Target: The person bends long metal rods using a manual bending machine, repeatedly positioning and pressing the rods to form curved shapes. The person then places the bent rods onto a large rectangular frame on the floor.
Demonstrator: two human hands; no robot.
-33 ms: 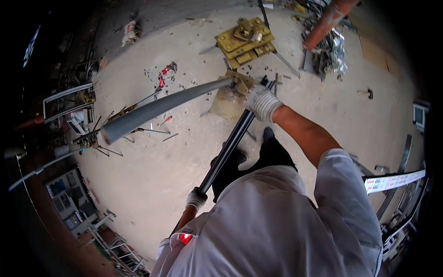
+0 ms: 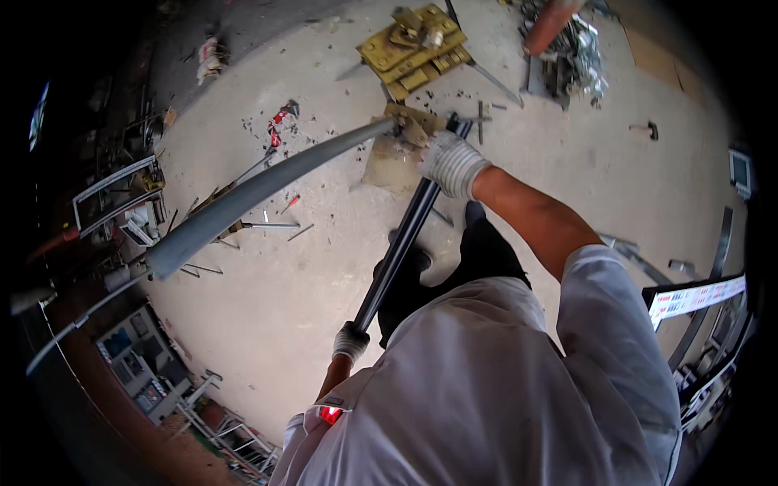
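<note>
A long dark metal profile [image 2: 395,257] with a lengthwise groove runs slantwise in front of my body. My right hand [image 2: 455,164], in a pale striped knit glove, grips it close to its far end. Lower down and to the left, my left hand [image 2: 350,342] is closed around the same profile, in a glove with a dark part. Beside my right hand stands a tan metal plate stand [image 2: 397,166]. A long grey bar [image 2: 271,193] reaches from the stand's top toward the left; its near end hangs in the air.
A yellow metal press-like block [image 2: 415,53] on legs stands at the far middle. A rust-red post [image 2: 553,26] and scrap metal [image 2: 577,65] lie far right. On the floor are a hammer [image 2: 646,129], a red-handled tool [image 2: 290,203] and small offcuts. Frames and racks line the left.
The view has shifted slightly, so the stand and yellow block sit higher and further left. Both hands keep their hold on the profile.
</note>
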